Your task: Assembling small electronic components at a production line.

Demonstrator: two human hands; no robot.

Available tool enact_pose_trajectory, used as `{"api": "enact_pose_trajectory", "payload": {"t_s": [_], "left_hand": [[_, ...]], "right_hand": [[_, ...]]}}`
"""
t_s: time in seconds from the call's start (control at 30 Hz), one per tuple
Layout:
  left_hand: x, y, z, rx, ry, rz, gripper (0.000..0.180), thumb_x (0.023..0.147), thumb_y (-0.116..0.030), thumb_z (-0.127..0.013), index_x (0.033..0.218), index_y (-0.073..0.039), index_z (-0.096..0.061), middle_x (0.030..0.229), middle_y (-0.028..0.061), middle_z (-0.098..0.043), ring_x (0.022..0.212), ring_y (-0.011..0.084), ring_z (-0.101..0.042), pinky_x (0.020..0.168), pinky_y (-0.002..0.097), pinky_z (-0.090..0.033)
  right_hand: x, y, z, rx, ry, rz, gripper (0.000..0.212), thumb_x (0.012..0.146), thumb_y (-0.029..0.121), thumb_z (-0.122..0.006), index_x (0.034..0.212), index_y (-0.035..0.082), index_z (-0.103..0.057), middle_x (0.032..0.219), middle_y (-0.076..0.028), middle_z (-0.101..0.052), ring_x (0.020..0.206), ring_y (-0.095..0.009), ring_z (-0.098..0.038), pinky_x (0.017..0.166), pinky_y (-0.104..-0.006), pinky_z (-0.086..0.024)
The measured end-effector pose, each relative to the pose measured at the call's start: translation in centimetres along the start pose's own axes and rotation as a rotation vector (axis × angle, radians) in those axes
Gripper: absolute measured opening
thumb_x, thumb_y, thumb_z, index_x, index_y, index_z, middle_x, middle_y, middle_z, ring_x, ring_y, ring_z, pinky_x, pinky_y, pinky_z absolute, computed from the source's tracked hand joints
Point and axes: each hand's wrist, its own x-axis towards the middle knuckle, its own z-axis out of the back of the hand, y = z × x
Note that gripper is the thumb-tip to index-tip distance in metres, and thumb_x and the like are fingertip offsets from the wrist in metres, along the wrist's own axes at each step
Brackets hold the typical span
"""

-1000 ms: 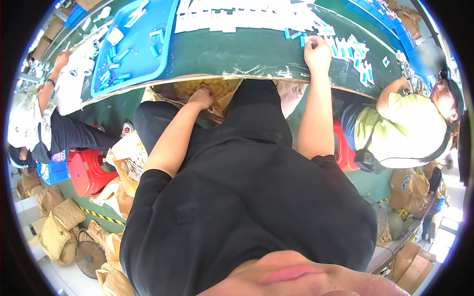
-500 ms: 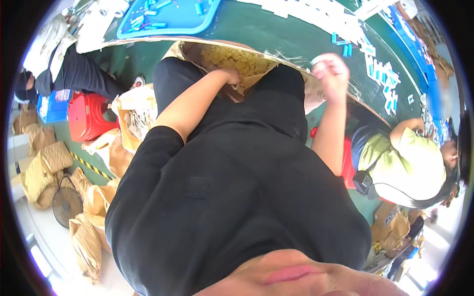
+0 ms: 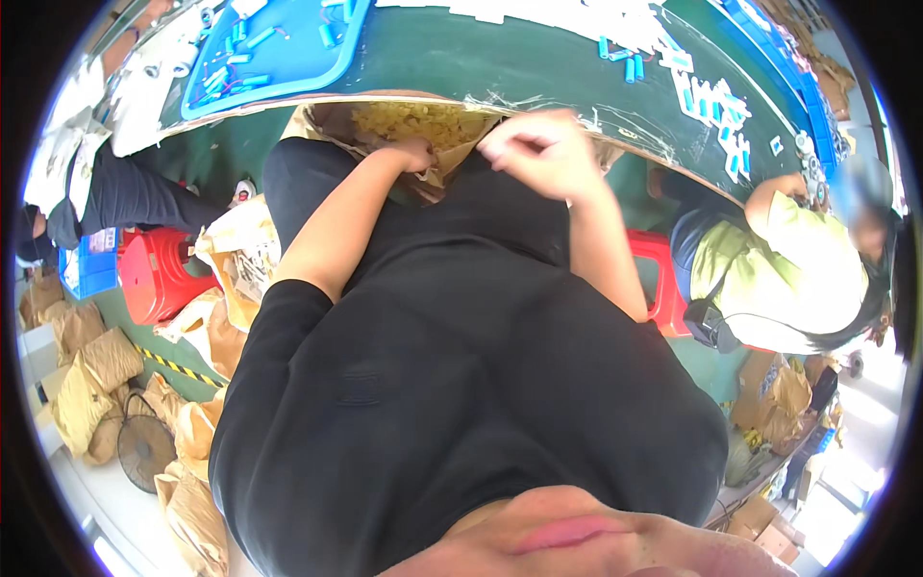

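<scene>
The fingers of the left hand (image 3: 413, 154) are curled at the near side of the paper bag (image 3: 453, 160), with yellow pieces (image 3: 418, 120) seen in it at twelve o'clock from them; from the right hand (image 3: 546, 159), the bag is found at nine o'clock. Its mouth is turned upward, the long axis laid roughly from nine to three. The right fingers are bent toward the thumb (blurred); whether tips meet, or anything is clamped by either hand, cannot be told.

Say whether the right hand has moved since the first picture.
Yes: the right hand has moved left and back, away from the blue cylinders.
</scene>
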Motion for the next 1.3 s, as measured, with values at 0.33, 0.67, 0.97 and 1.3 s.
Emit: {"api": "enact_pose_trajectory", "payload": {"t_s": [0.33, 0.67, 0.97, 1.3], "left_hand": [[-1.9, -2.4, 0.1, 0.345, -0.311, -0.14, 0.03, 0.086, -0.02, -0.066, 0.115, -0.013, -0.073, 0.114, 0.0163, -0.074, 0.108, 0.0358, -0.069, 0.089, 0.0471, -0.055], [-12.7, -12.3, 3.2, 0.412, -0.205, -0.267, 0.024, 0.088, -0.017, -0.067, 0.107, -0.006, -0.077, 0.101, 0.0177, -0.076, 0.097, 0.0334, -0.073, 0.083, 0.0429, -0.059], [-10.7, -17.6, 16.4, 0.013, -1.082, -0.656, 0.026, 0.091, -0.021, -0.064, 0.113, -0.011, -0.072, 0.099, 0.0151, -0.075, 0.093, 0.0317, -0.072, 0.087, 0.0435, -0.057], [-3.1, -14.4, 18.4, 0.498, -1.312, -0.446, 0.056, 0.09, -0.01, -0.064, 0.145, -0.02, -0.059, 0.126, 0.0098, -0.069, 0.13, 0.0279, -0.058, 0.111, 0.0581, -0.039]], "right_hand": [[0.5, -8.4, 13.6, -1.144, -0.748, -0.457, 0.039, 0.086, 0.043, -0.075, 0.104, 0.009, -0.071, 0.096, -0.009, -0.073, 0.092, -0.031, -0.072, 0.082, -0.0437, -0.057], [-0.3, -9.3, 13.4, -1.089, -0.871, -0.196, 0.028, 0.088, 0.019, -0.066, 0.11, 0.002, -0.072, 0.088, -0.014, -0.071, 0.078, -0.035, -0.07, 0.075, -0.0452, -0.056], [-0.9, -9.4, 13.9, -1.086, -0.876, -0.184, 0.035, 0.092, 0.028, -0.068, 0.115, 0.003, -0.073, 0.088, -0.015, -0.069, 0.083, -0.033, -0.069, 0.078, -0.0451, -0.056], [0.2, -7.8, 13.1, -1.11, -0.589, -0.376, 0.043, 0.09, 0.034, -0.064, 0.127, 0.012, -0.069, 0.106, -0.013, -0.07, 0.098, -0.035, -0.07, 0.087, -0.0453, -0.056]]}}
